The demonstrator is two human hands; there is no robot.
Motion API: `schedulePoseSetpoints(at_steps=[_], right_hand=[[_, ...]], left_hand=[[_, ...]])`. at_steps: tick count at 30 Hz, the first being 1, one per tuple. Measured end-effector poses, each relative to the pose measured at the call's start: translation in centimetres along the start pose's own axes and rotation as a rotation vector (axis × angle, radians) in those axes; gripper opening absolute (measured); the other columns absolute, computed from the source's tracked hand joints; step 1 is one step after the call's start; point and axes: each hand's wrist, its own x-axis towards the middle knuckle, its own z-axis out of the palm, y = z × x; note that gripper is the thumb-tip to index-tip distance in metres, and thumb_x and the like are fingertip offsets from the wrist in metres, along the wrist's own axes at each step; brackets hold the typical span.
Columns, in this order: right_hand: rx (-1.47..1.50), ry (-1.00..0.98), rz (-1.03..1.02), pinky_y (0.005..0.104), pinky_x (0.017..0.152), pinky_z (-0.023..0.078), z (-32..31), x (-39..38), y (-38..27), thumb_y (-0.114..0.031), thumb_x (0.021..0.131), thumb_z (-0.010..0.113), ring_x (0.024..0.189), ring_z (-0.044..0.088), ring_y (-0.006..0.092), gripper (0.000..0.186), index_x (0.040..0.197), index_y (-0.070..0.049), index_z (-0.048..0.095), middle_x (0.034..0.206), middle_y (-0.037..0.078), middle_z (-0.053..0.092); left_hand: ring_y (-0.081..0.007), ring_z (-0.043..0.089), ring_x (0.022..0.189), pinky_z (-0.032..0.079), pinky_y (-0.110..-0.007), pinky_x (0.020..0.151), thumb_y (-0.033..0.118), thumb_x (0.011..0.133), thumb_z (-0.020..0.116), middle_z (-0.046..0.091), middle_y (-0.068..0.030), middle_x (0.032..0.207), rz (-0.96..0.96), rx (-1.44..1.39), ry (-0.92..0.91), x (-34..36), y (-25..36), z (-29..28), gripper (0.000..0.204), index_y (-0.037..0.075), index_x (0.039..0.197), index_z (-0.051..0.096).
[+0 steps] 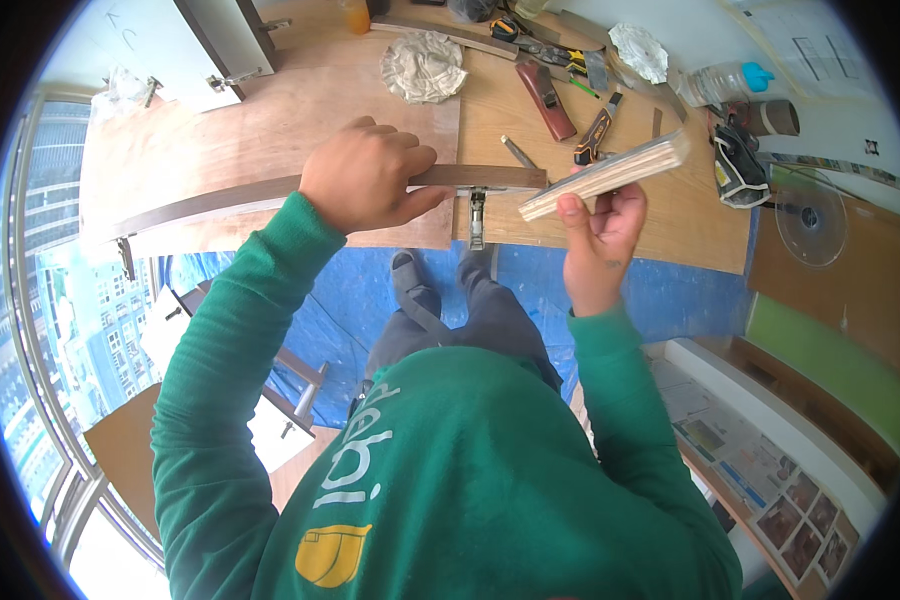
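My left hand (pixel 365 175) is closed over a long, narrow dark-brown panel (pixel 495 177) standing on edge along the front of the wooden worktable (pixel 660 225). A metal hinge (pixel 477 217) hangs from the near side of the panel, and another hinge (pixel 125 258) shows toward its left end. In my right hand (pixel 600 235) is a short plywood strip (pixel 610 178) with pale layered edges, pinched between thumb and fingers. The strip is tilted, its left end close to the panel's right end. I cannot tell whether they touch.
Behind my hands lie a red-brown hand plane (pixel 546 100), a utility knife (pixel 598 130), a crumpled cloth (pixel 423 67) and several tools. A white cabinet door with hinges (pixel 210 50) stands back left. Blue sheeting (pixel 530 290) covers the floor; a plastic bottle (pixel 720 85) is at right.
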Motion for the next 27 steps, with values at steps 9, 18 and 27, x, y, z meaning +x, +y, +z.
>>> schedulePoseSetpoints(at_steps=[9, 18, 27], right_hand=[[-0.068, 0.078, -0.005, 0.0349, 0.102, 0.058, -0.7, -3.0, 3.4, -0.01, 0.099, 0.083, 0.125, 0.058, 0.0201, 0.063, 0.144, 0.002, 0.041, 0.137, 0.015, 0.056], [-0.192, 0.057, 0.197, 0.0427, 0.112, 0.054, 0.4, -5.6, 9.6, -0.009, 0.094, 0.088, 0.129, 0.06, 0.0215, 0.066, 0.141, -0.001, 0.042, 0.137, 0.013, 0.056], [-0.128, 0.134, -0.119, 0.0431, 0.114, 0.053, 1.3, -1.9, 6.5, -0.006, 0.093, 0.088, 0.126, 0.061, 0.0235, 0.068, 0.141, 0.001, 0.041, 0.137, 0.014, 0.056]], left_hand=[[-0.035, 0.069, 0.074, 0.054, -0.048, 0.077, 0.052, 0.097, 0.072, 0.068, -0.0089, 0.074, -0.018, -0.005, -0.036, -0.1, -0.2, 0.0, 0.044, 0.01, 0.085, 0.073], [-0.035, 0.069, 0.07, 0.054, -0.048, 0.072, 0.052, 0.097, 0.073, 0.07, -0.0103, 0.072, -0.024, -0.03, -0.057, 0.6, -0.4, -0.2, 0.045, 0.01, 0.081, 0.072], [-0.036, 0.066, 0.069, 0.052, -0.049, 0.069, 0.048, 0.096, 0.076, 0.067, -0.0107, 0.07, -0.04, -0.06, -0.081, 0.6, 0.0, -0.7, 0.044, 0.009, 0.08, 0.07]])
